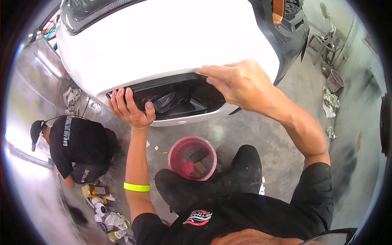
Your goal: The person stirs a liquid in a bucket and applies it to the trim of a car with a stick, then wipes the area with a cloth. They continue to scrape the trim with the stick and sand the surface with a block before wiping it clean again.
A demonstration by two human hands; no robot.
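In front of me is the white body panel [163, 41] of a car, with a glossy black recessed insert [185, 87] set into its lower part. My left hand [134, 111] rests at the insert's left end, fingertips on its upper edge and thumb held apart over the black surface. At the insert's upper edge, toward the right, my right hand [243, 83] is closed in a pinch. A small yellowish edge shows at its fingertips, too small to name. The right fingertips touch the seam between white panel and black insert.
Between my knees stands a pink bucket [173, 149] with dark blocks inside. A co-worker in black [87, 139] crouches at the left. Several cans and crumpled papers [116, 220] lie at lower left. Another bucket [335, 80] and paper scraps lie along the right wall.
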